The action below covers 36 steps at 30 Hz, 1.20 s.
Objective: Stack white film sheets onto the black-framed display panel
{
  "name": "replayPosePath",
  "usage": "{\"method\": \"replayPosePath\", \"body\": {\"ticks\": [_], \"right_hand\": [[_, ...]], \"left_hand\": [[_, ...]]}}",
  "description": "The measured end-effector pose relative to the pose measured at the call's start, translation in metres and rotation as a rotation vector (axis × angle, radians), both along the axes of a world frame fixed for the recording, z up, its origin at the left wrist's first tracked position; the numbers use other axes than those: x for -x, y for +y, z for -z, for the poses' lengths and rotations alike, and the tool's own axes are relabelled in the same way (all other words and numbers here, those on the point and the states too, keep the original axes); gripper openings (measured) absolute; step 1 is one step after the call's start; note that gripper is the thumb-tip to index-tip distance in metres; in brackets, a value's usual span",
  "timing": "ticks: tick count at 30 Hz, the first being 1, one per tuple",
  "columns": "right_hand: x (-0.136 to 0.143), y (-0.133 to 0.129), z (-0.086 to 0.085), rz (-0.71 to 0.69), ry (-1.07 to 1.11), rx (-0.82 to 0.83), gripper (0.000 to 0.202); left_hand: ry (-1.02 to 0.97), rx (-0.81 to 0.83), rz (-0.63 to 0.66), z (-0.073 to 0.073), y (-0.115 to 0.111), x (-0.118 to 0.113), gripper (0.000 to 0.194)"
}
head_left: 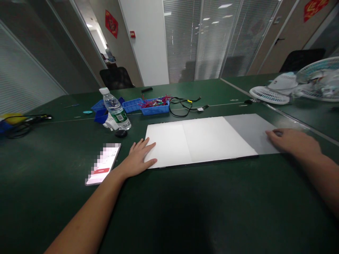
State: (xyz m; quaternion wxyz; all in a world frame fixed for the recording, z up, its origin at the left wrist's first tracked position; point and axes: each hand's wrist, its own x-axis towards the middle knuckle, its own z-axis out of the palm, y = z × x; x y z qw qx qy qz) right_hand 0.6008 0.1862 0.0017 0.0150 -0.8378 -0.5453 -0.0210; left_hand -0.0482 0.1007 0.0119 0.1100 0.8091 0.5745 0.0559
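A flat white panel [212, 139] lies on the green table, with a dark edge along its near side. A translucent grey sheet [250, 130] sticks out past the panel's right end. My left hand [139, 157] rests with spread fingers on the panel's left edge. At the sheet's right edge, my right hand [291, 140] has its thumb and fingers closed on the sheet. Left of my left hand lies a lit phone [104, 164].
Behind the panel stand a water bottle [116, 110], a blue tray [155, 108] of red wires and a black cable [182, 106]. A black mouse-like object [121, 133] sits before the bottle. White fan parts [283, 84] lie at the far right of the table [185, 211].
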Motion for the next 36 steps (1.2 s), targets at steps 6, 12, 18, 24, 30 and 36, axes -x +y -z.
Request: {"method": "replayPosePath", "body": {"ticks": [6, 12, 18, 24, 30, 36], "right_hand": [[0.039, -0.005, -0.004, -0.194, -0.008, -0.043, 0.084], [0.069, -0.009, -0.003, -0.308, -0.021, -0.077, 0.083], [0.092, -0.018, -0.008, -0.361, 0.006, -0.119, 0.082], [0.097, -0.018, -0.011, -0.322, 0.051, -0.181, 0.077], [0.081, -0.010, -0.004, -0.240, 0.206, -0.156, 0.076], [0.075, -0.008, 0.002, -0.336, 0.287, -0.154, 0.071]], "left_hand": [[-0.003, 0.002, -0.005, -0.002, -0.002, 0.000, 0.085], [-0.054, 0.007, -0.029, -0.001, -0.002, -0.001, 0.084], [-0.120, -0.035, -0.080, 0.006, 0.002, -0.001, 0.078], [-0.170, -0.063, -0.125, 0.008, 0.004, -0.001, 0.077], [-0.169, -0.056, -0.147, 0.011, 0.006, -0.002, 0.081], [-0.170, -0.070, -0.138, 0.014, 0.007, 0.000, 0.078]]}}
